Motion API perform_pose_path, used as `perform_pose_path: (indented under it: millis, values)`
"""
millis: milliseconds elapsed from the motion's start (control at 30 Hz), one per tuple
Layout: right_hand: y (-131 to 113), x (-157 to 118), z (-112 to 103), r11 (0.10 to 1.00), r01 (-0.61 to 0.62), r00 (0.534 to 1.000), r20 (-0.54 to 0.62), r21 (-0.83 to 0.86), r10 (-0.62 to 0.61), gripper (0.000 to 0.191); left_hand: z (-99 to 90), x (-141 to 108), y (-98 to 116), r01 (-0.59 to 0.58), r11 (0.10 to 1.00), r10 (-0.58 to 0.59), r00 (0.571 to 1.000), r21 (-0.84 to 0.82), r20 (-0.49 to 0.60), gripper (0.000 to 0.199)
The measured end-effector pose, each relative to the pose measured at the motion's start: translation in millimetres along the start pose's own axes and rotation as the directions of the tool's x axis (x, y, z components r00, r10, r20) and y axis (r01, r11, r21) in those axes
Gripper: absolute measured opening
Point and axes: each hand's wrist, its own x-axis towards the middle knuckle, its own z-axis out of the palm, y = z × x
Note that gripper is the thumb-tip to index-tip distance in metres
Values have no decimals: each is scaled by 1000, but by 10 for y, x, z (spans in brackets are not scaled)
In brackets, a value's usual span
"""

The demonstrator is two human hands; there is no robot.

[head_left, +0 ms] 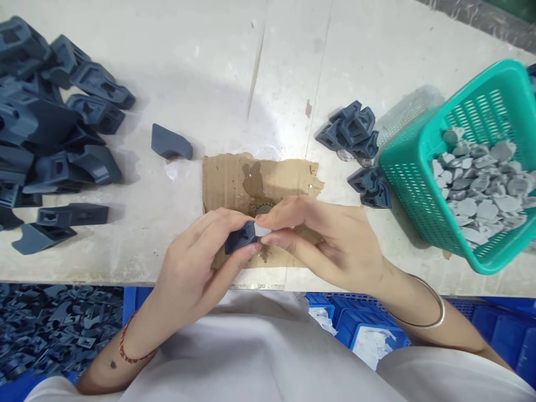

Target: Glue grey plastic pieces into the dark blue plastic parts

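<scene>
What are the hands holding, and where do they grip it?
The left hand holds a dark part by opposite edges, near its right end. The right hand pinches a small whitish piece by its right side.

Blue-grey hollow part, tilted; small white piece at its end.

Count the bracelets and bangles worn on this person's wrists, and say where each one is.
2. One is a red braided bracelet on the left wrist; the other is a metal bangle on the right wrist. Others higher up could be hidden.
</scene>
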Motion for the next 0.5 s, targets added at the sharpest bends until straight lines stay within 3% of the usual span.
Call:
perform_pose_path:
  millis: [233, 300, 500]
  values:
    - [-24, -14, 1, 999, -43, 999, -4, -9, 43, 5, -14, -1, -1, -17, 998, 18, 1000, -54, 12, 13]
    - [-28, -2, -41, 999, -21, 1000, 4, -27, 21, 13, -30, 15, 7, -32, 996, 34, 999, -79, 24, 12]
    - [-20, 48, -83, 945, 110, 987, 145, -308, -68, 34, -60, 18, 17, -24, 998, 27, 999, -59, 43, 12]
